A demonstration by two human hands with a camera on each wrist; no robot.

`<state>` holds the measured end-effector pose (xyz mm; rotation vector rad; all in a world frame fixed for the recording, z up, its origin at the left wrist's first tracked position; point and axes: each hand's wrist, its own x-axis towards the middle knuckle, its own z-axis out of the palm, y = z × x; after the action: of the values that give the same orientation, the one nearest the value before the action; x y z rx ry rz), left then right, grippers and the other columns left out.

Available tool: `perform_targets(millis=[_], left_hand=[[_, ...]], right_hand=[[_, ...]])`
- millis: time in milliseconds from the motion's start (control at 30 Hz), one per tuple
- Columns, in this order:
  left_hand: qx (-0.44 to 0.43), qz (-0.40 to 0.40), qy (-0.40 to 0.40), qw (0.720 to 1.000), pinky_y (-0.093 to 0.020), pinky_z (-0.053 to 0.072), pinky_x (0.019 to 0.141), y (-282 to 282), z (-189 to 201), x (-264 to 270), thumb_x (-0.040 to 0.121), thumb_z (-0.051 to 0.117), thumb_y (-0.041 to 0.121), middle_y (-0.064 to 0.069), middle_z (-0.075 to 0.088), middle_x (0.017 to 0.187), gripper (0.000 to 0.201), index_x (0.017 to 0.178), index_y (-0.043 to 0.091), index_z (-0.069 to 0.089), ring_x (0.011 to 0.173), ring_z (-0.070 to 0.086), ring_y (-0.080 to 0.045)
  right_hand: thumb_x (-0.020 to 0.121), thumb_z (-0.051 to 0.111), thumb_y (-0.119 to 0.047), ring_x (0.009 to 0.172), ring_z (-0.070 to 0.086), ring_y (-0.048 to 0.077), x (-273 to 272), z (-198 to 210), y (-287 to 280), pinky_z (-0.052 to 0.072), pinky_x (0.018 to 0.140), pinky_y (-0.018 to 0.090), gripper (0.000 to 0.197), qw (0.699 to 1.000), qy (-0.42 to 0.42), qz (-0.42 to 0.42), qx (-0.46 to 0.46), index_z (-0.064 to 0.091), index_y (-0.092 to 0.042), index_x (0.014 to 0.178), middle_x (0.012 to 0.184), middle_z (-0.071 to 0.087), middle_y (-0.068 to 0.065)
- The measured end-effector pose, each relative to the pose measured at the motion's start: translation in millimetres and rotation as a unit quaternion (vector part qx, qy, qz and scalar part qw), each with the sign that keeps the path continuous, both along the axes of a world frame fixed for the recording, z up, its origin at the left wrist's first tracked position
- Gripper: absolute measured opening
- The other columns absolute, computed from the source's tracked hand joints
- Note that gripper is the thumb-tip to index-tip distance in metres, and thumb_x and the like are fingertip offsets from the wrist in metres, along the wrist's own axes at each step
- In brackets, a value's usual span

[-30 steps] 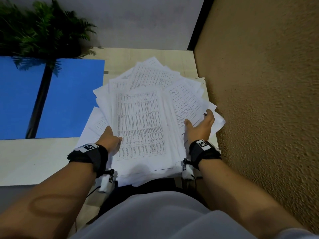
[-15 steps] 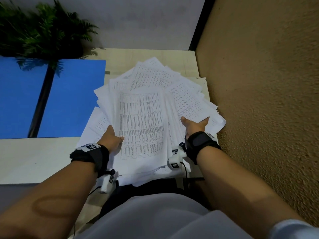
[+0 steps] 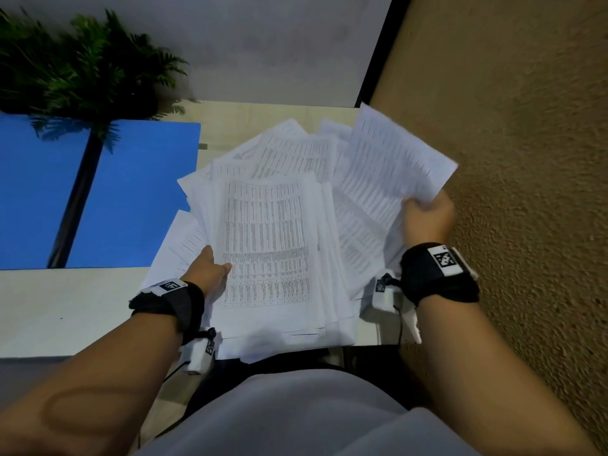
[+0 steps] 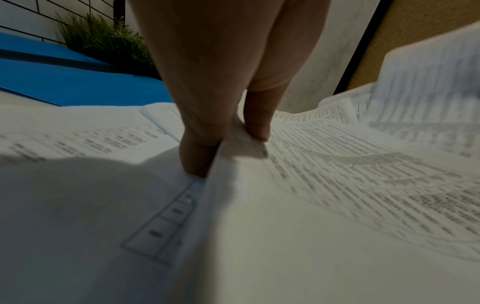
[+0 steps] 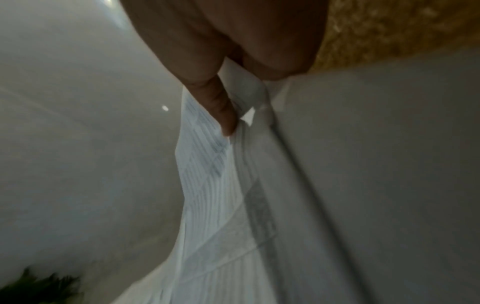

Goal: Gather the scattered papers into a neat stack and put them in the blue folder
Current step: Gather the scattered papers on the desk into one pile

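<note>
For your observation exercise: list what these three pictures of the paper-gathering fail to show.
- Head view: left hand fingers, hidden under the paper pile.
- Head view: blue folder, cut off at the left edge.
- All views: printed text, too small or blurred.
- Right wrist view: right hand, cut off by the top edge.

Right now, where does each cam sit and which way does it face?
Head: on the head, looking down at the papers; both forearms, left hand, right hand show.
Left wrist: along the hand, low over papers; thumb and fingers pinch a sheet edge.
Right wrist: tilted up at the wall; fingers grip raised sheets.
Shared: head and left wrist see the blue folder.
</note>
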<state>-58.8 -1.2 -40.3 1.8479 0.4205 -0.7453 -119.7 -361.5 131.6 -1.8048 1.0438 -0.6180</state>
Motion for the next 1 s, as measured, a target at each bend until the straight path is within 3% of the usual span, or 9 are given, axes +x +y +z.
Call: perform_targets(millis=[200, 267, 367, 533, 667, 733, 833, 900, 1000], left_hand=[[0.007, -0.018, -0.007, 1.0, -0.043, 0.041, 0.107, -15.5, 53.1, -12.6, 0.098, 0.049, 0.003, -0.003, 0.056, 0.131, 0.041, 0.136, 0.017, 0.043, 0.119, 0.052, -0.027], [0.001, -0.016, -0.011, 1.0, -0.044, 0.039, 0.11, -15.3, 51.8, -12.8, 0.099, 0.048, 0.002, -0.003, 0.056, 0.133, 0.045, 0.141, 0.017, 0.041, 0.122, 0.051, -0.027], [0.007, -0.011, -0.014, 1.0, -0.038, 0.039, 0.107, -15.3, 51.2, -13.2, 0.1, 0.047, 0.004, -0.002, 0.054, 0.132, 0.045, 0.143, 0.015, 0.039, 0.119, 0.049, -0.024], [-0.008, -0.015, -0.004, 1.0, -0.053, 0.033, 0.115, -17.2, 53.9, -13.8, 0.101, 0.044, 0.026, -0.019, 0.046, 0.149, 0.046, 0.145, 0.015, 0.037, 0.135, 0.045, -0.041], [-0.003, 0.02, -0.01, 1.0, -0.052, 0.025, 0.118, -16.9, 56.3, -10.0, 0.106, 0.032, 0.036, -0.022, 0.041, 0.15, 0.049, 0.145, 0.007, 0.038, 0.142, 0.034, -0.043], [-0.016, 0.067, 0.029, 0.997, -0.046, 0.021, 0.121, -19.2, 59.5, -6.8, 0.102, 0.026, 0.057, -0.018, 0.034, 0.156, 0.071, 0.151, 0.006, 0.034, 0.146, 0.03, -0.038], [-0.09, 0.095, 0.063, 0.989, -0.049, 0.023, 0.121, -17.4, 54.3, -5.2, 0.079, 0.046, 0.079, -0.008, 0.033, 0.159, 0.101, 0.155, 0.015, 0.029, 0.146, 0.033, -0.033], [-0.096, 0.047, 0.023, 0.994, -0.047, 0.035, 0.116, -12.9, 42.8, -9.4, 0.079, 0.067, 0.055, 0.0, 0.048, 0.15, 0.082, 0.146, 0.02, 0.039, 0.136, 0.047, -0.026], [-0.024, -0.022, -0.022, 0.999, -0.048, 0.043, 0.109, -11.1, 32.5, -11.9, 0.087, 0.063, 0.031, -0.001, 0.059, 0.138, 0.057, 0.14, 0.022, 0.046, 0.128, 0.055, -0.029]], right_hand=[[0.077, 0.063, -0.005, 0.092, 0.067, 0.005, 2.0, 94.1, -7.4, 0.055, 0.086, 0.027, 0.026, 0.952, -0.259, 0.016, -0.161, 0.069, -0.01, 0.101, 0.098, 0.072, 0.004], [0.076, 0.065, -0.006, 0.093, 0.069, 0.006, 2.5, 116.4, -11.9, 0.057, 0.086, 0.031, 0.025, 0.929, -0.313, -0.002, -0.196, 0.069, 0.001, 0.1, 0.096, 0.074, 0.004], [0.07, 0.067, -0.005, 0.092, 0.071, 0.005, 6.7, 126.3, -13.0, 0.058, 0.084, 0.036, 0.022, 0.916, -0.362, 0.008, -0.172, 0.069, -0.01, 0.091, 0.089, 0.076, -0.012], [0.079, 0.066, 0.002, 0.07, 0.064, -0.015, 11.9, 80.6, 19.5, 0.055, 0.07, 0.014, 0.025, 0.981, -0.184, 0.06, 0.024, 0.065, -0.011, 0.1, 0.09, 0.069, -0.006], [0.076, 0.06, -0.009, 0.091, 0.07, 0.015, 17.6, -5.1, 29.8, 0.054, 0.09, 0.048, 0.036, 0.988, -0.004, 0.093, 0.123, 0.068, -0.036, 0.099, 0.092, 0.074, -0.007], [0.077, 0.059, -0.025, 0.095, 0.067, 0.019, 20.1, -36.7, 20.9, 0.051, 0.096, 0.047, 0.029, 0.982, 0.111, 0.137, 0.071, 0.063, -0.046, 0.096, 0.096, 0.072, -0.01], [0.089, 0.056, -0.018, 0.115, 0.059, 0.026, 23.6, -50.5, 21.4, 0.044, 0.101, 0.041, 0.04, 0.957, 0.194, 0.217, 0.016, 0.051, -0.03, 0.127, 0.123, 0.063, 0.003], [0.09, 0.058, -0.009, 0.107, 0.06, 0.032, 26.8, -53.9, 22.9, 0.044, 0.087, 0.034, 0.045, 0.956, 0.186, 0.223, -0.038, 0.044, -0.012, 0.133, 0.118, 0.062, 0.016], [0.093, 0.054, -0.009, 0.102, 0.061, 0.036, 23.6, -56.0, 23.5, 0.042, 0.081, 0.033, 0.031, 0.963, 0.159, 0.203, -0.08, 0.05, -0.007, 0.124, 0.111, 0.064, 0.02]])
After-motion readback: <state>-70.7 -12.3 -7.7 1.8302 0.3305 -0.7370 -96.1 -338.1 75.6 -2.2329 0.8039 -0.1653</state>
